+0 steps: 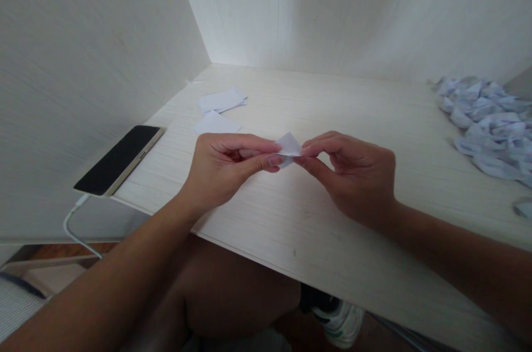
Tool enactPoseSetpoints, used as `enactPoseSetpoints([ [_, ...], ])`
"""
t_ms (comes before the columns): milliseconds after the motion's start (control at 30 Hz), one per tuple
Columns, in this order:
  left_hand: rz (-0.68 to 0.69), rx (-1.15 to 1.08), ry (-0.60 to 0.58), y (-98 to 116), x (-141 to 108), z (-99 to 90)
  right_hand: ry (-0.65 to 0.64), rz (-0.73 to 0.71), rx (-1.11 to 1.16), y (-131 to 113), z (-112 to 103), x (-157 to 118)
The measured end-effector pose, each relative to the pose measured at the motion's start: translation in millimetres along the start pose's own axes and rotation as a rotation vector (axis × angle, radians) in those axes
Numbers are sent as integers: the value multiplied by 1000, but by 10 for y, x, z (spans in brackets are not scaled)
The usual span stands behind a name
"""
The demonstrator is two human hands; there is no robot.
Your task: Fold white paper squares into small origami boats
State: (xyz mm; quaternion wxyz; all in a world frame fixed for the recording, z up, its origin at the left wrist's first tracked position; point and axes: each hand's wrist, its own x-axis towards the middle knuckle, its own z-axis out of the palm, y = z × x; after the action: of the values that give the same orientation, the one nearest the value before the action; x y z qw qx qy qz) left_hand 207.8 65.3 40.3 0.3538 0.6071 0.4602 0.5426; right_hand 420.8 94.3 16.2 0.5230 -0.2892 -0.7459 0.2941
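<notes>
Between my two hands a small piece of folded white paper [290, 144] is held up above the table, one pointed corner facing away from me. My left hand [226, 166] pinches its left side between thumb and fingers. On the right side, the thumb and forefinger of my right hand [353, 172] pinch the paper's edge. Part of the paper is hidden behind the fingertips. Just beyond my left hand lie loose white paper slips [222, 101], some stacked, with another slip [216, 122] closer in.
A phone [118, 161] lies at the table's left edge, a white charging cable [68, 224] hanging from it. A heap of folded white paper pieces [494, 119] covers the far right, with a single piece [522, 207] nearer. Pale panels enclose the table [266, 230] behind and left.
</notes>
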Motion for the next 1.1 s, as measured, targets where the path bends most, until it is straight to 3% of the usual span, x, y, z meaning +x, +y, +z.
enactPoseSetpoints([
  [433, 80, 87, 18, 19, -34, 49, 6, 71, 50, 46, 14, -10],
  [800, -72, 32, -26, 49, -26, 70, 73, 143, 137, 24, 35, 53],
  [1100, -66, -28, 55, 65, -38, 135, 66, 121, 123, 57, 32, 34],
])
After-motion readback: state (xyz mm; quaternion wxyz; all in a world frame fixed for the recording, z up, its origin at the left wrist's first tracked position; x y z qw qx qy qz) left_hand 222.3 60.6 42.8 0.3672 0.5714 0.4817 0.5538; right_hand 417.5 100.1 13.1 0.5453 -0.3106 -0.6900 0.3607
